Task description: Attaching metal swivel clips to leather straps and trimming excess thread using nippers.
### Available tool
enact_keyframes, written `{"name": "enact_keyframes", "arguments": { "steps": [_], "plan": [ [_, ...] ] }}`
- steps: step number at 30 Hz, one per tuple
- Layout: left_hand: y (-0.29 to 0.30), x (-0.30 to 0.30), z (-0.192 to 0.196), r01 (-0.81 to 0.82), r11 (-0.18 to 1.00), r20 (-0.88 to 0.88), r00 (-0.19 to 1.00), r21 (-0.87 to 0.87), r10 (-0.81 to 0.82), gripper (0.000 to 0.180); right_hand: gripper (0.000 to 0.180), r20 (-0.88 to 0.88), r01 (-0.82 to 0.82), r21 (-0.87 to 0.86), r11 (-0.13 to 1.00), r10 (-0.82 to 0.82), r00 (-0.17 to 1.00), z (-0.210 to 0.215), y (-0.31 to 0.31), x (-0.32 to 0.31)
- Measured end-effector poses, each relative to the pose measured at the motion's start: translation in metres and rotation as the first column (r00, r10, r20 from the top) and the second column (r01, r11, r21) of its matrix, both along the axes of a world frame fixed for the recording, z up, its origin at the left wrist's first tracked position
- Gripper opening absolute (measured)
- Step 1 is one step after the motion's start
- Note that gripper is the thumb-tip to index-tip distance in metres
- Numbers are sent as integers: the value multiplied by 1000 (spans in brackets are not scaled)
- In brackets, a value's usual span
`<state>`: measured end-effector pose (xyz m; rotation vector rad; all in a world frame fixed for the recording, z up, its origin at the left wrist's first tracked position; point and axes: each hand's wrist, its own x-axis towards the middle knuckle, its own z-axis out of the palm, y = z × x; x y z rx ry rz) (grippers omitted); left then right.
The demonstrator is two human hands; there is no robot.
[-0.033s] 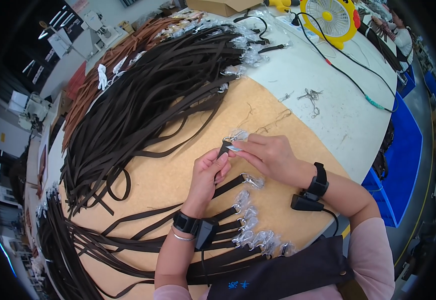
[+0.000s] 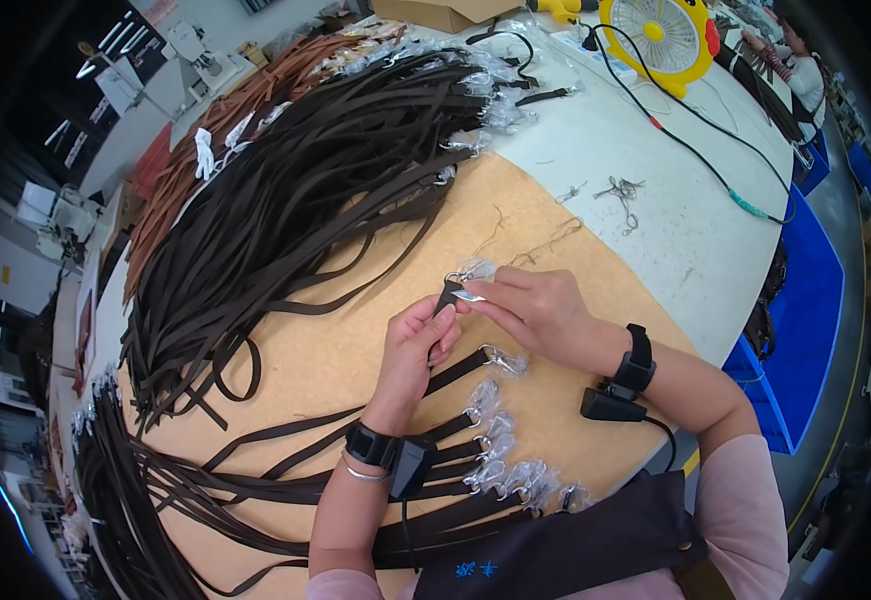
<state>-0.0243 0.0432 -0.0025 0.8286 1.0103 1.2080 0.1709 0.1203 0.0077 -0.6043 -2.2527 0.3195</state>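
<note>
My left hand (image 2: 419, 340) is closed round the end of a dark brown strap (image 2: 446, 297), fingers wrapped and thumb on top. A metal ring and a hook in clear plastic wrap (image 2: 477, 268) are at that end. My right hand (image 2: 543, 308) pinches a small pointed metal blade (image 2: 469, 295), its tip against the strap just above my left thumb. The rest of this tool is hidden in the fingers. Nearer me, several dark straps (image 2: 356, 490) lie side by side, their plastic-wrapped metal hooks (image 2: 526, 482) toward the right.
A large heap of dark straps (image 2: 286, 180) covers the far left, with reddish-brown straps (image 2: 166, 205) behind it. Loose threads (image 2: 621, 195) lie on the white table (image 2: 696, 240). Beyond are a yellow fan (image 2: 656, 40) and a black cable (image 2: 691, 150). A blue bin (image 2: 806, 300) stands at right.
</note>
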Motion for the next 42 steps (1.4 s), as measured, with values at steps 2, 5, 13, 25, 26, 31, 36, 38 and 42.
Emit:
{"name": "enact_keyframes", "arguments": {
  "steps": [2, 5, 13, 25, 26, 31, 36, 38, 42],
  "plan": [
    [1, 0, 2, 5, 1000, 3, 1000, -11, -5, 20, 21, -26, -13, -10, 1000, 13, 1000, -5, 3, -2],
    [1, -3, 1, 4, 999, 26, 1000, -47, -3, 20, 21, -156, 30, -111, 993, -47, 987, -7, 5, -4],
    [1, -1, 2, -8, 1000, 22, 1000, -23, 8, 20, 23, 22, 24, 56, 998, -25, 999, 4, -1, 0],
    [1, 0, 2, -15, 1000, -39, 999, 8, 15, 20, 21, 8, 15, 28, 1000, -15, 1000, 7, -2, 1],
    [1, 0, 2, -18, 1000, -46, 999, 10, 18, 20, 21, 9, 14, 27, 1000, -15, 1000, 7, -2, 1],
    [0, -1, 0, -2, 1000, -70, 998, 24, 3, 23, 26, 4, -17, 4, 1000, 17, 1000, 6, -2, 2],
    [0, -2, 1, 4, 1000, -91, 996, 10, -3, 22, 25, 1, -24, 9, 1000, 24, 1000, 6, -1, 1],
    [0, -1, 1, 4, 1000, -93, 996, 11, -3, 22, 25, -10, -31, 11, 999, 31, 999, 5, -1, 2],
    [1, -1, 3, 13, 1000, -95, 995, 5, -13, 22, 22, -57, -28, -123, 992, 21, 998, -6, 1, 0]
  ]
}}
